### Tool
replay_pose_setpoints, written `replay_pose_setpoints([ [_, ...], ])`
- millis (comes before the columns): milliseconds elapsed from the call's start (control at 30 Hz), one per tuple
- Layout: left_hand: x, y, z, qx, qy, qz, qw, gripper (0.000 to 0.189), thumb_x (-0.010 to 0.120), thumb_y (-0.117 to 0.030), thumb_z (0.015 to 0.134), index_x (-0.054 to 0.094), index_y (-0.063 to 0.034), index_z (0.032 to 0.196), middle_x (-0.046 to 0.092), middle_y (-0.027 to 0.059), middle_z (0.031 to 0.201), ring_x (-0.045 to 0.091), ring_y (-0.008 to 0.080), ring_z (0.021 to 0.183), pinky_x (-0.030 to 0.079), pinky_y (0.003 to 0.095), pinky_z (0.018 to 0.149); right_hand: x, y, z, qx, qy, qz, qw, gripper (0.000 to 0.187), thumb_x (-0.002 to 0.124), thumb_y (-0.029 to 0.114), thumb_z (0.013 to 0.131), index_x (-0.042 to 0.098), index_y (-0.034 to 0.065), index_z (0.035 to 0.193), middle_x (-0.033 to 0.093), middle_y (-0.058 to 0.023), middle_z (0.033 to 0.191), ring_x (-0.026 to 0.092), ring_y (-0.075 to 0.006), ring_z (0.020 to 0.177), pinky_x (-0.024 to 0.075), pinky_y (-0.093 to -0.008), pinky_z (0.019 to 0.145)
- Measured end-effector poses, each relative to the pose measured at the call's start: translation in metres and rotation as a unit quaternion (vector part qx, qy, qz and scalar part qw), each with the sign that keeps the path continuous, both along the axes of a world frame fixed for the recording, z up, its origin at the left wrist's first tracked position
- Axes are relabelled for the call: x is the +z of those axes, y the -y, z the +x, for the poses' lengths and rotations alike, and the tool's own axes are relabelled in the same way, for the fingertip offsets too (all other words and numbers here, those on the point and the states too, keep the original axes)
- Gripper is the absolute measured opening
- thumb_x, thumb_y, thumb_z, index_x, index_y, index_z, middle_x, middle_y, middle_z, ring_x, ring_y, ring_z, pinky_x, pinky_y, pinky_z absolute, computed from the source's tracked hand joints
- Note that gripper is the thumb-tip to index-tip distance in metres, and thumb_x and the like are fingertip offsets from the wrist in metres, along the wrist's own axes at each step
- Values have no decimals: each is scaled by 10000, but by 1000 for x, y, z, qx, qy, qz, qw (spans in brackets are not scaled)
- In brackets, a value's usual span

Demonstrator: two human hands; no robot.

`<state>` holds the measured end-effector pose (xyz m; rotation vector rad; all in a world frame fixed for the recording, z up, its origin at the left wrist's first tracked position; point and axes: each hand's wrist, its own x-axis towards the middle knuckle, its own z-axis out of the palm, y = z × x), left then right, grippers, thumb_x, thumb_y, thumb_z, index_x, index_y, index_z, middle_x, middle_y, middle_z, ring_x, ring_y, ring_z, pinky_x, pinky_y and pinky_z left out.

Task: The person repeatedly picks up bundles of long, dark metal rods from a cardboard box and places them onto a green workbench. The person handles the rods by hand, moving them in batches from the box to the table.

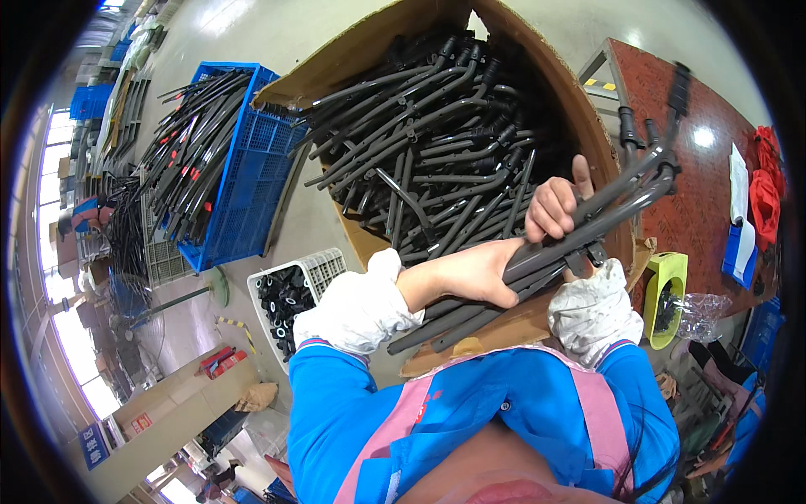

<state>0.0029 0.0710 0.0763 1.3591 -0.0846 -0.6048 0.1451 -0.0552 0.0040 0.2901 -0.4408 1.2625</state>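
Note:
A bundle of several bent dark grey metal tubes (620, 205) lies slantwise before my chest. Black sleeves cap some of the ends at upper right. My left hand (469, 274) grips the bundle near its lower part, thumb on the near side. From behind the tubes, my right hand (552, 205) reaches around them, curled fingers against the far side and one digit raised; its palm is hidden. Small brackets (585, 257) stick out from the tubes next to the right wrist. Beneath, a large cardboard box (560, 69) holds a heap of similar tubes (403, 138).
Left of the box are a blue plastic crate (252, 170) of dark tubes and a white basket (330, 271) of black fittings. At right stand a red-brown table (680, 164) and a yellow-green bin (669, 268). A fan (141, 315) and other people are farther off.

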Motion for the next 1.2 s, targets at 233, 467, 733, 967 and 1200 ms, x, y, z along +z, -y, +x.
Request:
replay_pose_setpoints([
  [233,-28,42,-76,-168,10,255,952,622,644,-157,773,414,35,1318,596,251,1094,617,362,988,501,384,837,-25,43,-89,164,-45,-83,982,1040,-45,640,928,694,-92,939,666,-296,842,651,-432,853,463,-537,891],
  [467,-72,-48,-89,-222,-23,-74,972,680,691,-360,858,446,37,1353,501,194,1369,460,267,1280,366,365,1059,-8,58,-107,193,299,-83,931,291,632,188,732,668,-90,810,651,-184,764,605,-257,706,453,-357,640],
  [733,-230,-207,1,288,71,698,652,398,566,-123,886,535,-27,1271,527,168,1329,507,339,1212,390,452,1027,-23,73,-110,293,250,-190,903,238,606,95,741,652,-80,896,629,-94,729,573,-134,609,451,-258,540],
  [967,-248,-213,24,308,117,708,624,339,650,-144,779,614,-101,1113,605,121,1016,571,336,952,460,449,818,-26,74,-113,296,225,-191,908,157,631,76,768,641,-66,835,610,-46,669,558,-88,587,428,-232,516],
  [1200,-209,-222,4,233,144,725,632,402,675,-235,842,566,-115,1210,589,141,1145,624,352,901,525,405,750,-16,65,-105,294,238,-205,903,145,618,71,773,628,-69,807,611,-41,676,546,-74,592,426,-235,511],
])
